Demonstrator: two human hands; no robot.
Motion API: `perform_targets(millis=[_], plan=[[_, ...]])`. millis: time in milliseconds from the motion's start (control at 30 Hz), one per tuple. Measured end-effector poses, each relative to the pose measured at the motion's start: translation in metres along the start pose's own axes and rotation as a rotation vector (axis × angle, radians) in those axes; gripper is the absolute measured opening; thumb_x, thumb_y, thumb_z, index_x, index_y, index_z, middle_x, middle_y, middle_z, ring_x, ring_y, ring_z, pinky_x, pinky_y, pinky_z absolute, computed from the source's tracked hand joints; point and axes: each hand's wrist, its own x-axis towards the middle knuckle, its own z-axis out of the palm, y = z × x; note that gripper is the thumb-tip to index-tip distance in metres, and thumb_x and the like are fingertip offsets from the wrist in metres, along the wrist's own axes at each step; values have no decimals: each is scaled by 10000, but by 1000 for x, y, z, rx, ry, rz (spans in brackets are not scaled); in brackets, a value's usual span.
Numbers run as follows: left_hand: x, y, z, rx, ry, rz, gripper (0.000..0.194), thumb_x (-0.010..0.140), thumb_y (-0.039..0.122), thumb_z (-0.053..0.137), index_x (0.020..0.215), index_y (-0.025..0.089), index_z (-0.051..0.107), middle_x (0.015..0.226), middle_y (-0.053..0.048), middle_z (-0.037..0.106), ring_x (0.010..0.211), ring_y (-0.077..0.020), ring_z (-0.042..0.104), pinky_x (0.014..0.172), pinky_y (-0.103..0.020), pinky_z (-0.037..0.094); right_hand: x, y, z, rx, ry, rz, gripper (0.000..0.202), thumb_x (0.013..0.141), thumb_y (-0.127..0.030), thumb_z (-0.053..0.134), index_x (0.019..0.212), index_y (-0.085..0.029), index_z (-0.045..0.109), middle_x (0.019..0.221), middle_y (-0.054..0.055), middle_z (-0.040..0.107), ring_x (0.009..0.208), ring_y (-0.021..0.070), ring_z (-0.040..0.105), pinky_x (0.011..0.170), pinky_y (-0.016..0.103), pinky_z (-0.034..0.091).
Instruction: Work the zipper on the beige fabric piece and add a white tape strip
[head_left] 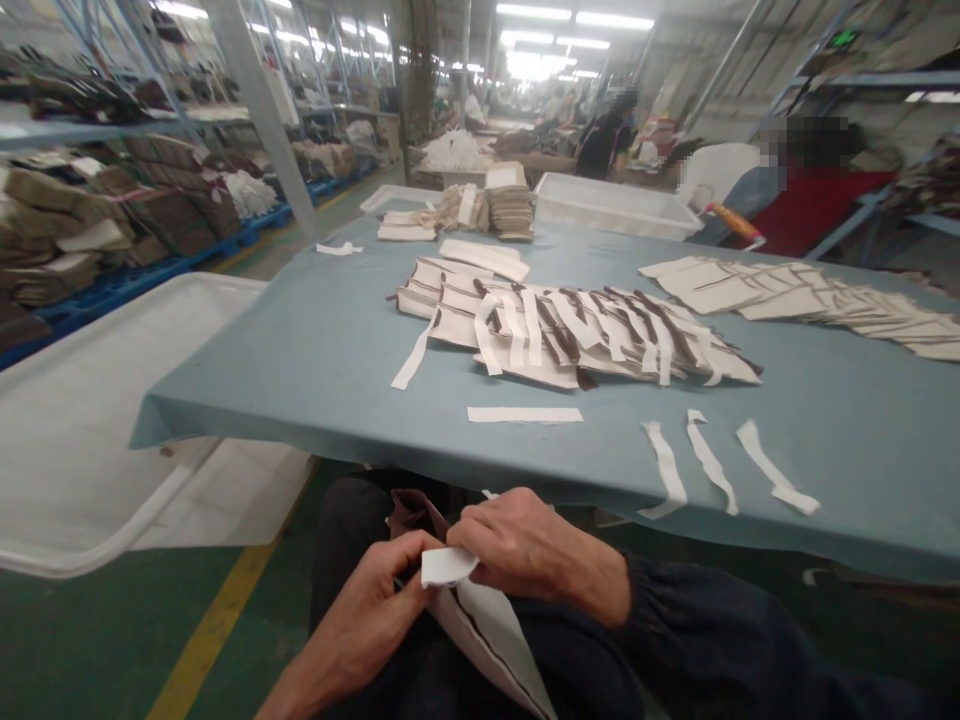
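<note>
Over my lap, my left hand pinches the edge of a cream and brown fabric piece. Beside it, my right hand has curled fingers on a short white strip, which sticks out between the two hands. Part of the fabric's brown end rises behind my left fingers, and the pale end hangs down to the right. My right fingertips are partly hidden behind the strip. On the table edge ahead lies a flat white strip.
A blue-green cloth covers the table. Overlapping fabric pieces with white strips lie mid-table; more pieces fan out at right. Loose crumpled strips lie near the front edge. White bins stand behind and at left. A person in red sits at right.
</note>
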Motion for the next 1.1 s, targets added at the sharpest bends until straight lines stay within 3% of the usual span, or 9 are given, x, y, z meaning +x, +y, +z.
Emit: perform_targets(millis=[133, 300, 400, 533, 633, 733, 867, 1000, 1100], plan=[[-1, 3, -4, -33, -45, -13, 336, 937, 436, 567, 838, 144, 699, 822, -39, 679, 759, -185, 547, 698, -260, 432, 4, 1, 0, 383, -8, 135, 85, 851, -130, 606, 884, -177, 669, 690, -21, 649, 569, 107, 513, 536, 236, 286], [-1, 1, -8, -21, -84, -21, 296, 889, 378, 563, 700, 152, 594, 683, 19, 492, 657, -138, 409, 602, -240, 357, 10, -1, -9, 745, -149, 322, 94, 876, -172, 606, 826, -155, 683, 609, -70, 495, 526, 71, 407, 528, 193, 291], [1, 3, -11, 5, -124, -29, 252, 864, 328, 547, 706, 143, 613, 668, 26, 468, 649, -133, 383, 583, -238, 321, 15, -3, -12, 720, -202, 324, 84, 853, -125, 614, 803, -162, 671, 601, -78, 469, 536, 70, 402, 542, 196, 288], [8, 12, -14, 19, -259, -28, 179, 796, 209, 487, 637, 160, 555, 642, 39, 411, 636, -123, 325, 575, -238, 294, 21, -2, -12, 508, -232, 215, 150, 786, -80, 680, 718, -179, 590, 609, -79, 399, 555, 83, 312, 544, 235, 222], [13, 15, -12, 69, -265, -19, 159, 772, 192, 472, 626, 170, 532, 632, 42, 404, 624, -124, 322, 566, -241, 286, 24, 0, -10, 444, -246, 196, 202, 797, -93, 695, 682, -183, 555, 613, -72, 364, 575, 97, 259, 555, 261, 190], [13, 9, -5, 99, -192, -2, 208, 858, 271, 476, 729, 160, 597, 697, 18, 500, 664, -150, 410, 609, -250, 342, 22, 0, -4, 644, -162, 403, 166, 886, -181, 647, 731, -180, 587, 625, -57, 439, 578, 99, 343, 566, 244, 247], [11, -5, 9, 47, -67, -3, 368, 966, 471, 458, 743, 184, 518, 736, 9, 477, 695, -165, 427, 632, -263, 361, 10, -7, 14, 1056, 105, 766, 296, 950, -420, 605, 786, -177, 566, 672, -45, 455, 604, 107, 384, 560, 230, 311], [11, -12, 19, 16, 57, -17, 428, 981, 536, 473, 726, 193, 493, 704, 26, 437, 668, -156, 407, 615, -257, 341, -13, -23, 33, 1198, 247, 823, 512, 935, -677, 603, 842, -177, 542, 708, -42, 445, 630, 109, 361, 571, 232, 324], [15, -12, 23, -5, 146, -47, 440, 972, 559, 496, 723, 197, 499, 666, 39, 425, 629, -149, 392, 585, -252, 327, -31, -33, 37, 1202, 283, 867, 541, 1011, -715, 449, 863, -197, 496, 656, -60, 410, 583, 110, 341, 549, 243, 301]])
